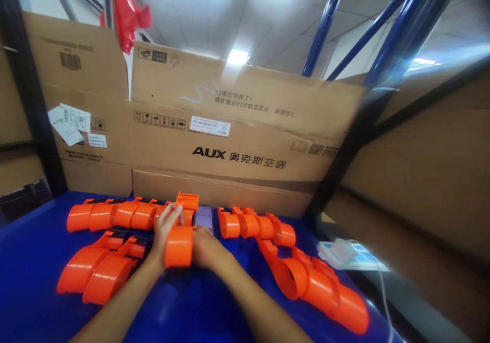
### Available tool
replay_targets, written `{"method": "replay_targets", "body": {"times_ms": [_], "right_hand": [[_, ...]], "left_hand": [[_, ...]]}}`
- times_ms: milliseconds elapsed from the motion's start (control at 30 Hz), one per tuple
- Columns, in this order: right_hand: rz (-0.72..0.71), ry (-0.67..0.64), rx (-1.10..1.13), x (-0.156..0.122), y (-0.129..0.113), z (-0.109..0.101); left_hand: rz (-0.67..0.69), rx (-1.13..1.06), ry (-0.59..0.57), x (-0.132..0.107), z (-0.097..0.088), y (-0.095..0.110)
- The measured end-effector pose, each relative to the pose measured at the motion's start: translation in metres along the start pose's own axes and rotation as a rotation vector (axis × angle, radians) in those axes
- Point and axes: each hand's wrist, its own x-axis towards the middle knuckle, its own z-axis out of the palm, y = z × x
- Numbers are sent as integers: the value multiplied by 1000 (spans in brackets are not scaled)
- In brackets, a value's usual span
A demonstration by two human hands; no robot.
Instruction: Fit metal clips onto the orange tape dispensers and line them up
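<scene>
The left grip holds an orange part beside the right grip, whose hold we cannot tell, and any slackening could drop it onto the blue bench below.

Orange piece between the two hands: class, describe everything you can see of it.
The orange piece is smooth and glossy, apparently plastic. Its near part is a broad, rounded band facing the camera; a small ledged bracket shows beyond it, seemingly joined behind the fingers. It is held above the blue table. The left hand grips it from the left, thumb near the bracket. The right hand is against its right side, fingertips hidden.
</scene>
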Motion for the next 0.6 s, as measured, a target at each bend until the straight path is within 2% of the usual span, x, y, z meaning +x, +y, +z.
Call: {"method": "replay_targets", "body": {"times_ms": [167,267,400,500,600], "right_hand": [[26,83,-24,-9,2,-8],[94,190,12,-18,9,-17],[200,441,432,-35,23,-26],[218,532,748,-46,31,-31],[240,583,951,-54,36,-32]], "left_hand": [[-14,-18,3,-5,5,2],[-3,-37,-14,-9,7,4],[-3,-23,-53,-12,8,1],[-19,3,-67,-14,9,-4],[-41,55,-67,-16,10,-9]]}}
